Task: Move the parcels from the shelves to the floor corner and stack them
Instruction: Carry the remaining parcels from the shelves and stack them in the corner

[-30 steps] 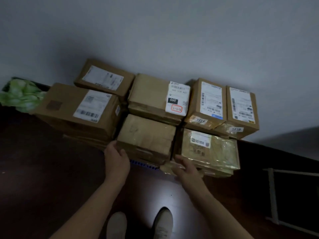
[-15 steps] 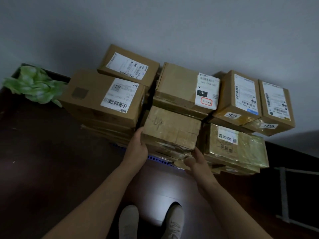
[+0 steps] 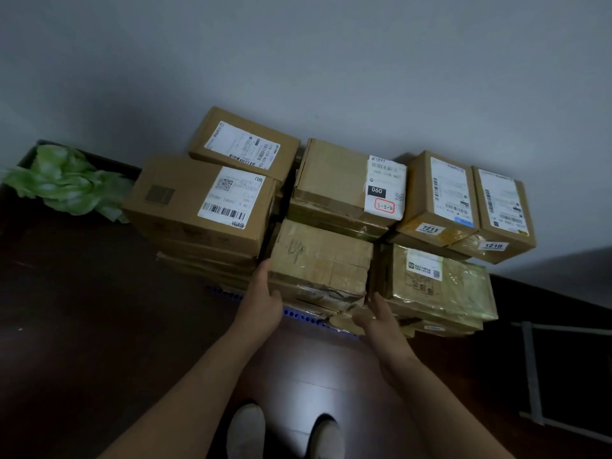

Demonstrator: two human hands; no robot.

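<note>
The left hand (image 3: 265, 299) lies flat against the worn, taped brown cardboard parcel (image 3: 321, 256); the right hand (image 3: 381, 318) is spread beside its corner. An uneven push could tip it sideways.

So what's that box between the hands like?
The box is brown cardboard wrapped in yellowish tape, crinkled and torn along its front bottom edge, with a dark scribble on top. It lies flat, in front of the 060 box and beside a shiny parcel. The left hand touches its left side; the right hand is near its right corner.
</note>
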